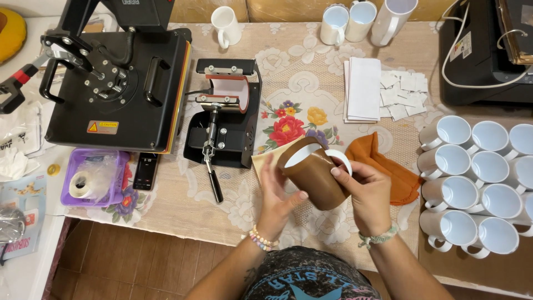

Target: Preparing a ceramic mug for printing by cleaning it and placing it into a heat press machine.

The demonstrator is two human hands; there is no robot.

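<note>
Your left hand (277, 194) and right hand (366, 191) both hold a white mug (313, 172) wrapped in brown paper, just above the near edge of the desk (288, 83). The fingers of your left hand are curled round the mug's left side, thumb on the wrap; the fingers of your right hand close on its right side by the white handle, forefinger pressing the paper's edge. The mug tilts, its mouth facing 11 o'clock.

At 3 o'clock from the mug lies an orange cloth (383, 166), touching your right hand. Further toward 3 o'clock stands a cluster of white mugs (477, 183). At 10 o'clock sits a small mug press (225, 119), and beyond it, at 9 to 10 o'clock, a large black heat press (116, 83). At 1 o'clock lies a stack of white paper sheets (363, 89). Three more mugs (355, 22) stand at 12 o'clock, at the desk's far edge.
</note>
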